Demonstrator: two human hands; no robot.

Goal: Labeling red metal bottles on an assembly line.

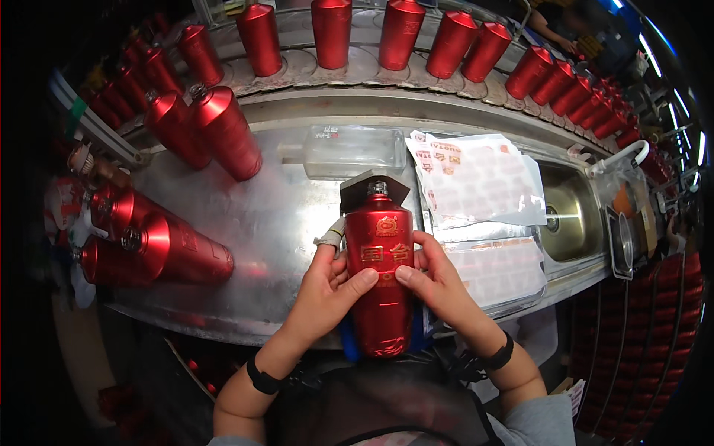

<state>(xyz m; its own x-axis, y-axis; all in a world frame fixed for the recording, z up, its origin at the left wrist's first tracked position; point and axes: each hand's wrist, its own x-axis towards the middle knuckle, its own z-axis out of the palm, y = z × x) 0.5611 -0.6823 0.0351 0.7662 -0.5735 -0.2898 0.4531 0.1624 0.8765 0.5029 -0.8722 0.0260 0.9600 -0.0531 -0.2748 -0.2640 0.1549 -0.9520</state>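
Between my two hands is a red glass bottle (378,320) with gold markings and a clear threaded neck. My left hand (327,286) grips its left side, the thumb pressed on the front. From the right, my right hand (439,281) closes on it the same way. A wrap sits round a finger of the left hand. Behind the bottle's neck shows a dark angular block (401,195), partly hidden. Just beyond lies a clear glass bottle (357,152) on its side. Sheets of printed labels (487,178) lie to the right of the held bottle.
Several red bottles (227,130) stand at the left of the metal table (286,215). A curved conveyor (297,78) carries more red bottles along the back. At right are a sink (580,234) and a white faucet (632,151). Another person's arm (547,30) shows at the far right.
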